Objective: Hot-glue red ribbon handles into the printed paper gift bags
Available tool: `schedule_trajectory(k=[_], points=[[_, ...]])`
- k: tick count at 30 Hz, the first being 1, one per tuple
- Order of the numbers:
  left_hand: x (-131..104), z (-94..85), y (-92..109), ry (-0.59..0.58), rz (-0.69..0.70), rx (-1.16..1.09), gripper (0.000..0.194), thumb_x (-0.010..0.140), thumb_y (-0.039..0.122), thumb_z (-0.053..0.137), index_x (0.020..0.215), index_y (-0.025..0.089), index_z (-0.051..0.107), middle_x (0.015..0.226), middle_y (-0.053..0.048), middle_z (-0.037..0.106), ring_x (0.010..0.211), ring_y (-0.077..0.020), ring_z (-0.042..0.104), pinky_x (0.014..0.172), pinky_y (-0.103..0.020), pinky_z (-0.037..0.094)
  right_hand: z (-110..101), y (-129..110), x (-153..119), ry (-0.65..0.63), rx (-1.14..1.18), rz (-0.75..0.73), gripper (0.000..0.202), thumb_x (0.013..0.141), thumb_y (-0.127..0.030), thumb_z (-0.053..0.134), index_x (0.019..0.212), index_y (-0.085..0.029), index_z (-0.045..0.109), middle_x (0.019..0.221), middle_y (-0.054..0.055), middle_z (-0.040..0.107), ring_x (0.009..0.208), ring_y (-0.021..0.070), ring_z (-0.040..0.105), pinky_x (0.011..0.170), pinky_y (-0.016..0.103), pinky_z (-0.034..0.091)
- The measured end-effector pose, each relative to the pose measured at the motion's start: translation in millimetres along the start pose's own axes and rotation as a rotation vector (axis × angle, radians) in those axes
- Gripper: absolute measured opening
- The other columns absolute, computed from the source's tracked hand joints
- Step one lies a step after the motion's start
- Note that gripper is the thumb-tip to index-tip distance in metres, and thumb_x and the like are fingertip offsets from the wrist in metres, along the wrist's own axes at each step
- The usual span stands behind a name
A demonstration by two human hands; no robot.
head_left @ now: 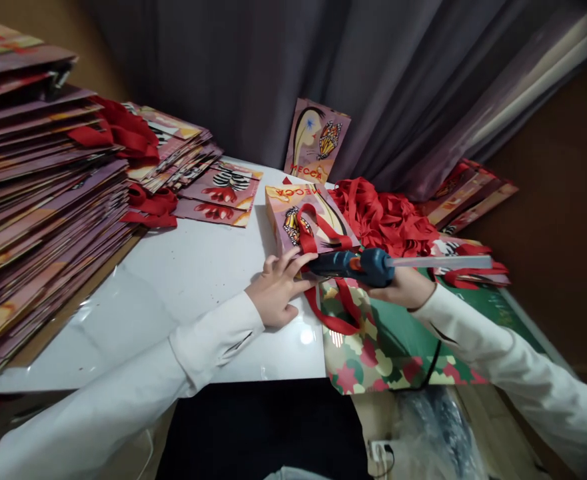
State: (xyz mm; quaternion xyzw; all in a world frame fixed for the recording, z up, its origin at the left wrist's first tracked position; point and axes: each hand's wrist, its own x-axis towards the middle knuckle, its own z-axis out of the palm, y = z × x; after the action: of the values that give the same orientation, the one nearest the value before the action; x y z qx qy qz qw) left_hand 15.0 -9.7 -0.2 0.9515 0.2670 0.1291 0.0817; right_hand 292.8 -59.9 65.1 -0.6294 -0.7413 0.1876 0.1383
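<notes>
A dark blue glue gun [340, 265] is gripped in my right hand [406, 288], which is partly hidden behind it. A long whitish glue stick [440, 262] juts from the gun's back end to the right. The nozzle end points left, over the near edge of a printed paper bag [286, 207] lying flat. My left hand [278, 290] rests palm down with fingers spread, its fingertips at that same edge. Red ribbon handles [340, 323] loop over the bag and out below it. The nozzle tip is hidden near my left fingers.
Tall stacks of folded bags [48, 213] fill the left side. A heap of red ribbons [383, 217] lies behind my right hand. One bag [318, 140] leans on the grey curtain [213, 73]. A green and camouflage-patterned sheet [360, 360] covers the right of the white table [138, 320].
</notes>
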Motion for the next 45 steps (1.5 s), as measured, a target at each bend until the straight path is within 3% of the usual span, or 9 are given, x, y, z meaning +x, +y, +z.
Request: schedule_trajectory(k=[5,18,26,34,45], points=[[-0.5,0.1,0.1,0.009,-0.006,0.002,0.070,0.058,0.020,0.056,0.127,0.033,0.056,0.153,-0.004,0.018,0.134,-0.0390,0.019,0.097,-0.053,0.023,3.6,-1.9,8.8,-0.077,0.010,-0.020,0.032,0.063,-0.023,0.066,0.094,-0.015,0.065,0.083,0.005,0.069,0.076,0.0236,0.064,0.070,0.034,0.053],[-1.6,-1.0,-3.3,-0.006,0.006,-0.008,0.070,0.060,0.021,0.055,0.129,0.033,0.057,0.153,-0.007,0.016,0.133,-0.0437,0.019,0.094,-0.055,0.024,14.1,-15.9,8.9,-0.016,-0.018,0.002,0.038,0.062,-0.019,0.069,0.100,-0.014,0.065,0.077,0.002,0.064,0.070,0.0184,0.059,0.061,0.026,0.045],[-2.4,0.3,-6.3,-0.005,0.017,0.073,0.069,0.063,0.024,0.053,0.131,0.033,0.055,0.153,-0.011,0.017,0.136,-0.0454,0.015,0.091,-0.056,0.025,20.3,-21.9,7.2,0.045,0.023,0.036,0.046,0.060,-0.017,0.070,0.105,-0.013,0.065,0.089,0.005,0.067,0.080,0.0210,0.062,0.070,0.028,0.048],[-1.2,-1.8,-7.1,-0.033,0.022,0.118,0.069,0.061,0.023,0.054,0.129,0.033,0.057,0.152,-0.012,0.017,0.134,-0.0462,0.017,0.088,-0.055,0.028,23.7,-8.7,10.1,-0.066,0.250,0.017,0.020,0.063,-0.028,0.067,0.078,-0.015,0.063,0.067,-0.001,0.061,0.065,0.0158,0.058,0.062,0.024,0.046],[-3.0,-4.1,-8.0,-0.028,0.021,0.059,0.066,0.063,0.023,0.055,0.129,0.032,0.057,0.158,-0.007,-0.001,0.137,-0.0461,0.014,0.090,-0.057,0.030,24.4,3.6,14.5,-0.066,0.175,0.052,0.020,0.060,-0.022,0.068,0.077,-0.016,0.063,0.069,-0.002,0.061,0.064,0.0139,0.056,0.058,0.022,0.044]])
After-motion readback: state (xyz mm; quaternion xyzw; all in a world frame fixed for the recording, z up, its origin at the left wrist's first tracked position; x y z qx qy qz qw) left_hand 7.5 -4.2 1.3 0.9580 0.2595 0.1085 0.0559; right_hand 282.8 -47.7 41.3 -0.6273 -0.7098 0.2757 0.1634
